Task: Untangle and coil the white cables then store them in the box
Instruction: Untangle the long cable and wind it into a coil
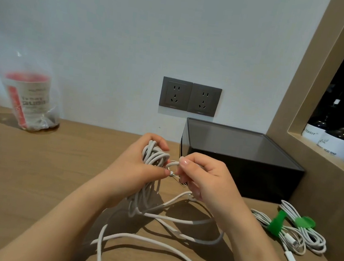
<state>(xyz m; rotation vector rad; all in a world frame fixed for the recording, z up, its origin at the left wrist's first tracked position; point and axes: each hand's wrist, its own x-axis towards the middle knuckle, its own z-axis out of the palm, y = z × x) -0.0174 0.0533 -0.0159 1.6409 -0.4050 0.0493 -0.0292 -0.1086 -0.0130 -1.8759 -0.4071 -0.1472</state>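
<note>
Two hands are seen in the head view, raised just left of the black box (239,158). A bundle of white cable loops (153,156) is gripped by the left hand (138,167), whose fingers are curled round it. A strand beside the bundle is pinched between thumb and forefinger of the right hand (204,177). Loose cable lengths (153,242) are spread over the wooden table (32,167) in front of the box. Two coiled white cables (298,237), bound with green ties (275,224), are laid before its right corner.

Pale wall (114,25), wooden desk (32,167)
</note>
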